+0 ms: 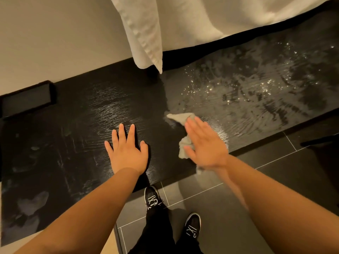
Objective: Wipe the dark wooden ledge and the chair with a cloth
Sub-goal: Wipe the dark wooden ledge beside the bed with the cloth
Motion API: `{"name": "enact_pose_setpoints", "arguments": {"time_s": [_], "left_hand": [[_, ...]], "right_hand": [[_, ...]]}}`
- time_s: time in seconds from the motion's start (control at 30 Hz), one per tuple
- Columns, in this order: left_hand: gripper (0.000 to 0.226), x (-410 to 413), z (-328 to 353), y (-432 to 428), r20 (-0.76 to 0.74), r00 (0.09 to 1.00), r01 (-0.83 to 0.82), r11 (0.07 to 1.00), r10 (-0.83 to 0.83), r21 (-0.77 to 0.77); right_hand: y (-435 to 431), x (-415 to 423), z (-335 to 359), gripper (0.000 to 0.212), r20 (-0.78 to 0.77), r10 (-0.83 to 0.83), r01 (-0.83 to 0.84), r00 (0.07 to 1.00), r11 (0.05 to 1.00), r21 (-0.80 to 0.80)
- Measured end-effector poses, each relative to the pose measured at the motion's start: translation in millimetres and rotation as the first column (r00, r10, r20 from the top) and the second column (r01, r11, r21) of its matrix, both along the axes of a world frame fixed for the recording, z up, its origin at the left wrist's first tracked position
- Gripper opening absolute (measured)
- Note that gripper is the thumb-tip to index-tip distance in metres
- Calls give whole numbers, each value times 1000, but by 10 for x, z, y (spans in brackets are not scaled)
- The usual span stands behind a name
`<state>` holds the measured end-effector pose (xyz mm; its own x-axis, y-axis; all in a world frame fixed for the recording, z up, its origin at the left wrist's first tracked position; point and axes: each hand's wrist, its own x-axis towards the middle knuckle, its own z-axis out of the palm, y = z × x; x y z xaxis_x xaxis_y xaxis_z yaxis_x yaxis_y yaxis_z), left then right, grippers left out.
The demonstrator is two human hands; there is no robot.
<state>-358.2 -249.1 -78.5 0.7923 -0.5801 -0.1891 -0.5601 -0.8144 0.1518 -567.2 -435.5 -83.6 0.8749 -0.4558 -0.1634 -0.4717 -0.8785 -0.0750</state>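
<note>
Left hand (126, 153) rests spread-fingered on the dark wooden ledge (73, 116); blurred right hand (205, 145), fingers seemingly straight, presses the cloth (180, 117).

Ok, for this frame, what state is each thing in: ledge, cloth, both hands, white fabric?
ledge: wet and streaked on its right part, droplets visible.
cloth: crumpled, lying on the ledge under the right hand.
left hand: flat on the ledge, fingers spread.
right hand: flat on the cloth, motion-blurred.
white fabric: hanging over the ledge's far side.
</note>
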Motion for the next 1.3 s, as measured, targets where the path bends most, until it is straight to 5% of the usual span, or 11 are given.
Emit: {"name": "enact_pose_setpoints", "arguments": {"time_s": [0.1, 0.2, 0.47, 0.63, 0.73, 1.0, 1.2, 1.3], "left_hand": [[70, -3, -8, -7, 10, 1000, 3, 1000, -3, 0], [71, 0, -17, -11, 10, 1000, 2, 1000, -2, 1], [74, 3, 25, -21, 12, 1000, 2, 1000, -2, 7], [76, -2, 28, -27, 23, 1000, 4, 1000, -4, 9], [76, -2, 13, -27, 29, 1000, 5, 1000, -5, 9], [73, -5, 20, -27, 36, 999, 7, 1000, -7, -1], [72, -1, 16, -24, 21, 1000, -3, 1000, 3, -13], [71, 3, 24, -24, 22, 1000, -5, 1000, 6, -10]], "right_hand": [[-393, -198, 61, 81, -94, -251, 252, 963, 968, 3], [-266, -48, 117, 83, -55, -337, 337, 940, 942, -13], [230, 235, 40, 81, 33, 56, -56, 998, 998, -1], [-337, 111, 56, 82, -71, -290, 290, 954, 957, -5], [-104, 280, 89, 78, 5, -359, 359, 933, 933, -37], [174, 381, 30, 72, 58, 176, -178, 983, 984, 25], [-429, 287, 106, 77, -39, -256, 256, 966, 967, 9], [-114, 434, 118, 74, 34, -206, 207, 978, 977, -53]]}}
